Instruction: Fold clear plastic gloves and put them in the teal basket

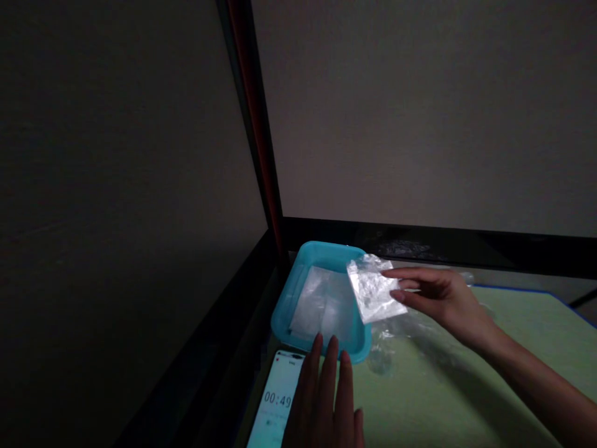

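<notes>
The right hand [448,305] pinched a clear plastic packet [370,292] by its right side, above the blue tray's [285,308] right rim, long axis leaning left at the far end. The left hand [324,398], fingers slightly spread, was by the tray's near edge.

I see a clear plastic packet [372,295], shiny, crinkled and folded into a rough square, held aslant across the right rim of the turquoise tray [282,314]; from here I can't tell whether it touches that rim. Inside the tray I make out a flat, whitish, translucent plastic piece [321,302] covering much of the floor, single or stacked I can't say. The tray itself I see sitting upright, shallow and rounded at the corners.
</notes>
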`<move>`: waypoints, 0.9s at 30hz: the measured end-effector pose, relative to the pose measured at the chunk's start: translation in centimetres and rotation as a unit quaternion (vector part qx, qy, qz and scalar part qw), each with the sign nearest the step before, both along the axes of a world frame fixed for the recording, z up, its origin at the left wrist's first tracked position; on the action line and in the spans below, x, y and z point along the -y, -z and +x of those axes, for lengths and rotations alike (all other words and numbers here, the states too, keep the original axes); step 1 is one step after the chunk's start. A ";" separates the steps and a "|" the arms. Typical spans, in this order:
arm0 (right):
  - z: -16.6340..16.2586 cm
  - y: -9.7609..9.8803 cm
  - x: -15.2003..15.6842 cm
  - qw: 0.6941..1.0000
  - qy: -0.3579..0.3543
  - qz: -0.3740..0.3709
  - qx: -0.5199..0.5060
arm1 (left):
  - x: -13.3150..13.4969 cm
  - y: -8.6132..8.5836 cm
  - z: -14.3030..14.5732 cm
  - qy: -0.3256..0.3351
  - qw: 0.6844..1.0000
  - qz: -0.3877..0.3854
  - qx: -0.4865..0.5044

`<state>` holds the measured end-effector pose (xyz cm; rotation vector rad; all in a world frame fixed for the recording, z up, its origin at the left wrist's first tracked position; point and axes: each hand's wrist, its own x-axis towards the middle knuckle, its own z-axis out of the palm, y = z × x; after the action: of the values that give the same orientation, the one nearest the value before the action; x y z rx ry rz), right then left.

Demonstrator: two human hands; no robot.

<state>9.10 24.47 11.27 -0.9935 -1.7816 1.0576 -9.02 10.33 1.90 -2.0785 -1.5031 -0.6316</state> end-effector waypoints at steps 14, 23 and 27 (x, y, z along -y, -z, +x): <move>-7.7 -0.2 -5.4 0.928 -0.278 0.103 0.224 | 0.3 0.0 0.0 0.009 1.000 -0.014 0.020; -9.3 -0.8 -5.4 0.892 -0.330 0.068 0.301 | 0.4 -0.4 -0.1 0.006 1.000 -0.012 -0.010; -9.8 -1.1 -5.3 0.861 -0.367 0.053 0.347 | 0.3 -0.1 -0.1 0.007 1.000 -0.004 -0.013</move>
<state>-0.74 29.72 12.34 -0.6516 -2.9354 1.0774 -9.11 10.04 2.05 -2.0971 -1.4793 -0.6032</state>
